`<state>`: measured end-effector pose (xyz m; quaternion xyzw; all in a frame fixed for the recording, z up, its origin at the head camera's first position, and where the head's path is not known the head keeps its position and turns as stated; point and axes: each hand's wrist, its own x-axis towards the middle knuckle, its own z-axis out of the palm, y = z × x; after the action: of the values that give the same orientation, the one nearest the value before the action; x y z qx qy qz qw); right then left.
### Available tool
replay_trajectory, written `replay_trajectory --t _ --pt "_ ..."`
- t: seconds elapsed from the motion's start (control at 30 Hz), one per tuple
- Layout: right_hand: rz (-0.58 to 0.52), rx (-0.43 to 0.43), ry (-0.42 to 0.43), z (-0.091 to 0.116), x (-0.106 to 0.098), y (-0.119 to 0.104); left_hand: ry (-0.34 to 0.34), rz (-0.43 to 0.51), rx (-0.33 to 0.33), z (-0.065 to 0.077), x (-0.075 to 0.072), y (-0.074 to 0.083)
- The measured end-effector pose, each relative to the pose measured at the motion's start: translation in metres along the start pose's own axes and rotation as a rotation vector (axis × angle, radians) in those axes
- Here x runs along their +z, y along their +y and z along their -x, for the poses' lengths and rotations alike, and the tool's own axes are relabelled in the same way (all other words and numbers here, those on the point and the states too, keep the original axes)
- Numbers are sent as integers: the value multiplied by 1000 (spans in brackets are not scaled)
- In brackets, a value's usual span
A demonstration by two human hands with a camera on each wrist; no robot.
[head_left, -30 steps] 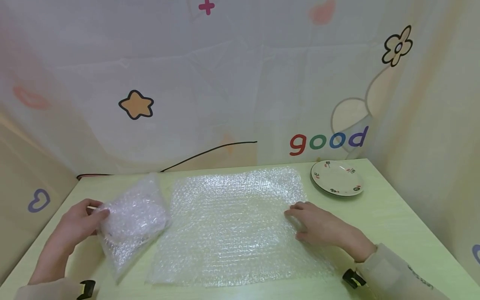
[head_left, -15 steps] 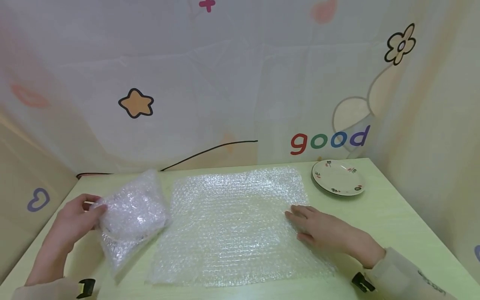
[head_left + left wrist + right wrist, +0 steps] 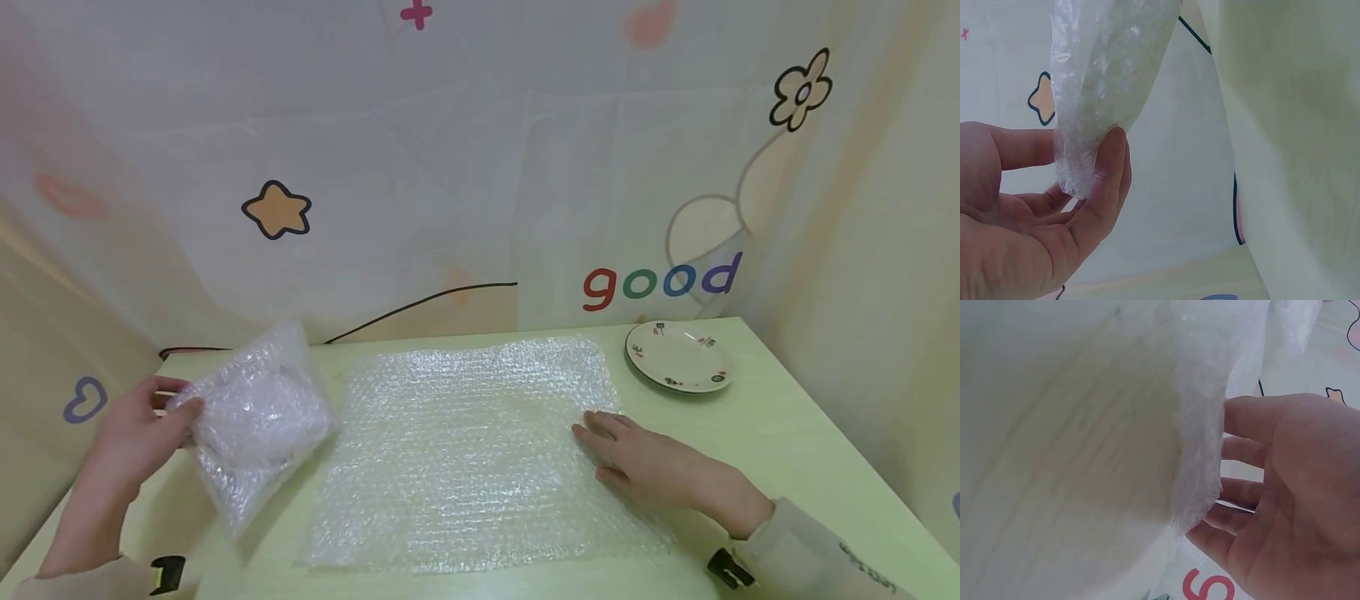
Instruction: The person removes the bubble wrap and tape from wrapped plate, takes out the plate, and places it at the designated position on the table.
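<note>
My left hand (image 3: 133,440) grips the left corner of a bubble-wrapped bundle (image 3: 258,421), which is tilted and appears lifted off the table; what is inside cannot be made out. In the left wrist view, the thumb and fingers pinch the end of the bubble wrap (image 3: 1110,69). A flat sheet of bubble wrap (image 3: 465,467) lies spread in the middle of the table. On its right edge rests my right hand (image 3: 660,465), with fingers extended. The right wrist view has these fingers touching the sheet's edge (image 3: 1200,431).
Stacked white plates (image 3: 678,358) with small printed motifs stand at the table's back right corner. A printed curtain (image 3: 450,183) hangs behind the pale green table (image 3: 795,433) and along both sides.
The bundle has risen a little and shifted slightly left with my left hand. My right hand has slid slightly right, and its fingers lie flatter on the sheet.
</note>
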<state>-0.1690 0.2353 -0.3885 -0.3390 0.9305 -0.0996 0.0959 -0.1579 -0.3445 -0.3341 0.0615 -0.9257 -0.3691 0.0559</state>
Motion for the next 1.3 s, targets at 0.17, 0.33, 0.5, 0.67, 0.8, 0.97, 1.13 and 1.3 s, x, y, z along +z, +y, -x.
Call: replay_trajectory --t 0.17,0.33,0.5,0.67,0.8,0.97,1.13,1.3 --pt "-3 -12 14 0 1 1 58 -32 23 3 -1 9" --pt "-4 -24 27 1 0 0 57 30 24 5 3 18" --pt "-6 -20 26 1 0 1 48 123 49 6 14 28" --pt "-15 -15 26 2 0 1 15 116 79 7 25 39" --pt "-18 -27 34 2 -1 0 -30 133 85 7 31 43" --pt "-29 -19 24 1 -1 0 -71 187 90 6 37 47" --pt "-30 -7 16 0 -1 0 -118 233 91 5 42 55" --pt "-32 1 14 0 -1 0 -158 277 94 4 49 61"
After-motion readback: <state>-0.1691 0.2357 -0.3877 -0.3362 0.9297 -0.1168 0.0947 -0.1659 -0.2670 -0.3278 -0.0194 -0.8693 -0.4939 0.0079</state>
